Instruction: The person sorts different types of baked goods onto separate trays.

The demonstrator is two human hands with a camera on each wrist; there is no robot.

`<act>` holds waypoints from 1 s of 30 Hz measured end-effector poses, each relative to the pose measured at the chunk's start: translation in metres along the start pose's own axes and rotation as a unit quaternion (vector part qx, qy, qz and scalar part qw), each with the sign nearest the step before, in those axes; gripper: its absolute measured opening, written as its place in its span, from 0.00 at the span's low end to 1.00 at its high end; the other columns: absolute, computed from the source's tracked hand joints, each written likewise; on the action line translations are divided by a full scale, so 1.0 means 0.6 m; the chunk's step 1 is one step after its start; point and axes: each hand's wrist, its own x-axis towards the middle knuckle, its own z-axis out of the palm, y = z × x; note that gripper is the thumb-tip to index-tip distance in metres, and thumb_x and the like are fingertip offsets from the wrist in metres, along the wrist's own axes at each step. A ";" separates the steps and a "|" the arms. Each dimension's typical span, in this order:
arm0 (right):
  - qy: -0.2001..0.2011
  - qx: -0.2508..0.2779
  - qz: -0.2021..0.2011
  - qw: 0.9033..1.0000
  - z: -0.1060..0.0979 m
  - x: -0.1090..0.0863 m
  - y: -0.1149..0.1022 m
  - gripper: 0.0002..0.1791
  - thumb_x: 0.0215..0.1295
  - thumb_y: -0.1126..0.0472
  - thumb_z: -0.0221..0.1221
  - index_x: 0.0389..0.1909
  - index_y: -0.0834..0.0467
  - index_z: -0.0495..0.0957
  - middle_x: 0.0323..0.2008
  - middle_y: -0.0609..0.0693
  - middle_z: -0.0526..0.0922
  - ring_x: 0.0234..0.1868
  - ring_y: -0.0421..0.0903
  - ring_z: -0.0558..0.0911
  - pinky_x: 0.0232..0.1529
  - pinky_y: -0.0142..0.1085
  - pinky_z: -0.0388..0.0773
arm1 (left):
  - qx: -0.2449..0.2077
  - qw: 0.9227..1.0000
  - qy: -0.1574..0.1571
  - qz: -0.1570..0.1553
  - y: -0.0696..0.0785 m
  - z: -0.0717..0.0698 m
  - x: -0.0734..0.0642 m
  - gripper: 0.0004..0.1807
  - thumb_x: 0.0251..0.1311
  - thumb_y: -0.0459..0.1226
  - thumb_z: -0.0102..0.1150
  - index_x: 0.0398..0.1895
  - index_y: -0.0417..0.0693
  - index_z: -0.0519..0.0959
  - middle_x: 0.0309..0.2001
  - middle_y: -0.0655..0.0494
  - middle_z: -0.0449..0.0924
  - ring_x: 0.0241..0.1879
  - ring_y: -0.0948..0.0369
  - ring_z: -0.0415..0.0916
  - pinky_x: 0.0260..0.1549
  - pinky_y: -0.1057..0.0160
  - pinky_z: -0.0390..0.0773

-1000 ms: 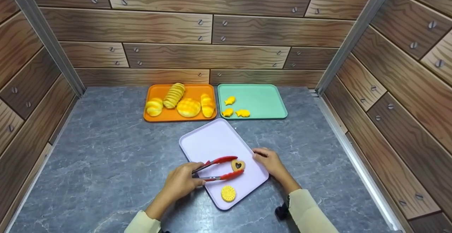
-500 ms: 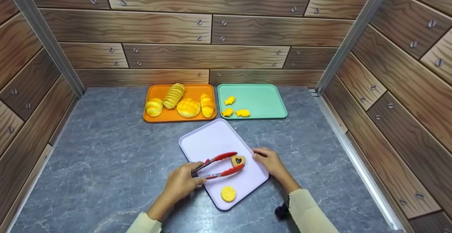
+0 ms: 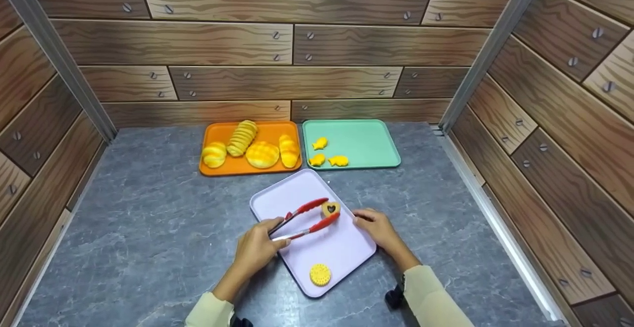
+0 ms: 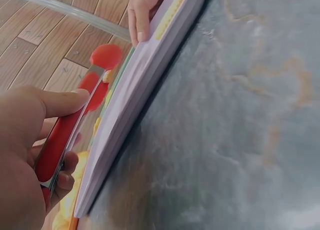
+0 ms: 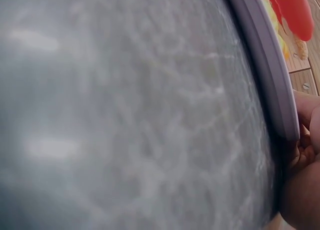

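Observation:
My left hand (image 3: 256,246) grips a pair of red-tipped tongs (image 3: 324,222) with a metal body, thumb along one arm in the left wrist view. Between the tong tips is a small heart-centred cookie (image 3: 331,209), tan with a dark heart; the left wrist view shows it held above the lilac tray (image 3: 285,193). The tray lies turned at an angle on the table. At its right rim my right hand (image 3: 380,229) holds the edge, thumb on top and fingers partly hidden beneath. A round yellow cookie (image 3: 320,274) lies near the tray's close corner.
Behind the lilac tray, an orange tray (image 3: 270,128) carries several toy breads (image 3: 263,154). Beside it on the right, a mint-green tray (image 3: 369,141) has three small yellow fish-shaped pieces (image 3: 339,160) at its left. Wood-patterned walls (image 3: 230,83) enclose the grey marbled table (image 3: 148,228).
The left hand has moved the tongs and the heart-centred cookie away from the body, up the tray. The right hand stays on the rim, and the view has tilted slightly.

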 end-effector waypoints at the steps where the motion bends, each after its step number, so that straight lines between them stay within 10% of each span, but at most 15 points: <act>1: -0.001 0.000 0.002 1.000 -0.001 0.000 0.001 0.14 0.65 0.63 0.65 0.50 0.60 0.86 0.48 0.56 0.86 0.52 0.49 0.81 0.53 0.33 0.75 | 0.001 1.000 0.006 -0.002 0.002 0.002 0.005 0.31 0.48 0.47 0.77 0.59 0.57 0.83 0.55 0.57 0.85 0.55 0.54 0.82 0.51 0.47 0.78; 30: -0.015 0.011 0.013 1.000 -0.015 -0.029 -0.075 0.14 0.66 0.67 0.62 0.52 0.67 0.84 0.50 0.61 0.85 0.53 0.54 0.82 0.52 0.35 0.76 | -0.008 0.996 0.085 -0.034 0.070 0.122 0.250 0.31 0.54 0.45 0.74 0.63 0.52 0.80 0.57 0.51 0.84 0.55 0.50 0.81 0.49 0.46 0.78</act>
